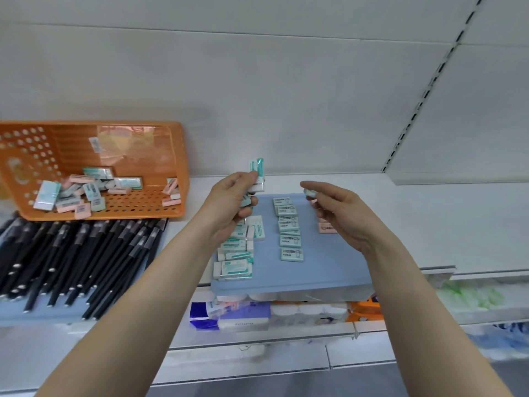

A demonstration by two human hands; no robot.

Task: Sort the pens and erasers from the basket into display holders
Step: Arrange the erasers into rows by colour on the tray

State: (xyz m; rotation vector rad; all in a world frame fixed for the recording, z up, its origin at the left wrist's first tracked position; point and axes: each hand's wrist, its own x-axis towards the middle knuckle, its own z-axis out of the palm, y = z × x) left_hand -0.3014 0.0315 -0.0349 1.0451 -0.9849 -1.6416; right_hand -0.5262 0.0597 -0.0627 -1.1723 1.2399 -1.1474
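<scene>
My left hand (pixel 233 203) holds several teal-and-white erasers (pixel 256 174) upright above the blue tray (pixel 329 270). My right hand (pixel 340 209) pinches a small teal eraser (pixel 309 192) between thumb and fingers over the tray's far right part. On the tray lie a left pile of large teal erasers (pixel 233 267), a middle column of small teal erasers (pixel 289 227) and a pink eraser (pixel 326 227) partly hidden by my right hand. The tilted orange basket (pixel 171 150) at the left holds several teal and pink erasers (pixel 83 193). Black pens (pixel 71 253) lie heaped in front of it.
All of this sits on a white shop shelf (pixel 443 224) with a white back panel. A slotted upright (pixel 423 101) runs up at the right. Below the shelf edge are packaged goods (pixel 243 313) on a lower shelf.
</scene>
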